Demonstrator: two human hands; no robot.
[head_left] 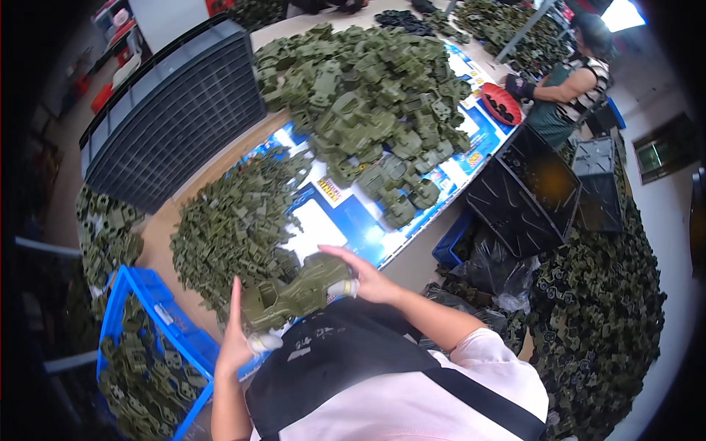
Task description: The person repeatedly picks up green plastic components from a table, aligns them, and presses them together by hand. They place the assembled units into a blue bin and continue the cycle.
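My left hand [234,334] and my right hand [360,273] hold one olive-green plastic toy body part [298,289] between them, just above the table's near edge. The left hand supports its lower end, the right hand covers its upper end. Fingertips on both hands are wrapped in white tape. Right behind the part lies a heap of small green plastic pieces [235,228] on the table [158,242]. A much larger heap of bigger green plastic shells [368,95] covers the table's far half.
A blue crate [121,298] of green parts stands at my left. A dark grey stack of trays [173,110] sits on the far left of the table. Another person [570,81] works at the far right beside a red bowl [500,103]. Black crates [529,191] and bagged green parts lie on the floor.
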